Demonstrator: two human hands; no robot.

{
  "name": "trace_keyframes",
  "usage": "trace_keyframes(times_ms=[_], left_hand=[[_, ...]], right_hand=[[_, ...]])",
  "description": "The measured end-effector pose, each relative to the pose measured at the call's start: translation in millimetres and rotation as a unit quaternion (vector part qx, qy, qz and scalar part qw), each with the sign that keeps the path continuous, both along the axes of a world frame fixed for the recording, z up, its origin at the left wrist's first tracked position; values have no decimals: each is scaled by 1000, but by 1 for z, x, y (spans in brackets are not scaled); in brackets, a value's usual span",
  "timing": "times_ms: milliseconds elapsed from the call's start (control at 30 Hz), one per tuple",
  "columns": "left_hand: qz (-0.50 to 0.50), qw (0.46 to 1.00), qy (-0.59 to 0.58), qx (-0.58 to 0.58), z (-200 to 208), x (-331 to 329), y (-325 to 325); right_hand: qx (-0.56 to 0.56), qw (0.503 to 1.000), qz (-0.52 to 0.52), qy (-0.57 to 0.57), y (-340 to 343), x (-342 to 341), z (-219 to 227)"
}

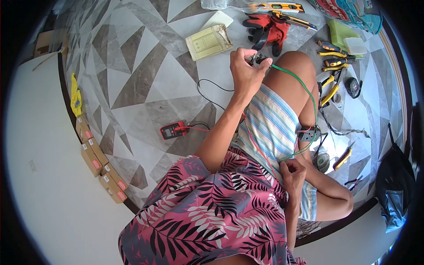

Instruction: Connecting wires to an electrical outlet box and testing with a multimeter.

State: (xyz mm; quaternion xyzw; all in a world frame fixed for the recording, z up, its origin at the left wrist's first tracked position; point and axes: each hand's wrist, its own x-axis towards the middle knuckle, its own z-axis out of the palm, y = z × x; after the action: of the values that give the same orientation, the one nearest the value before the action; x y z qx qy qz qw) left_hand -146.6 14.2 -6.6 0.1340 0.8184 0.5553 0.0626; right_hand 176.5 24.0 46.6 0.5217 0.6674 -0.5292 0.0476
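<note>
Small cardboard boxes (100, 165) along wall (48, 176)

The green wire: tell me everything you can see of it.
The green wire is thin, with glossy plastic-looking insulation. It starts at the small dark part pinched in the left hand above the knee, arcs over the bare thigh, curves down past a small grey block with red wires, then swings back to the right hand at the striped shorts. It hangs slack and unkinked.

floor (145, 75): glossy stone tile | green wire (304, 86): smooth plastic | boxes (95, 157): matt cardboard
</note>
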Motion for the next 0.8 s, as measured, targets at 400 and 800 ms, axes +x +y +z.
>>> trace_keyframes(times_ms=[400, 800], left_hand=[[18, 995, 101, -1, -13, -2, 8], [-3, 995, 84, -57, 13, -7, 3]], right_hand=[[-11, 1000, -2, 6, 1, 1, 0], [-9, 1000, -2, 1, 2, 0, -1]])
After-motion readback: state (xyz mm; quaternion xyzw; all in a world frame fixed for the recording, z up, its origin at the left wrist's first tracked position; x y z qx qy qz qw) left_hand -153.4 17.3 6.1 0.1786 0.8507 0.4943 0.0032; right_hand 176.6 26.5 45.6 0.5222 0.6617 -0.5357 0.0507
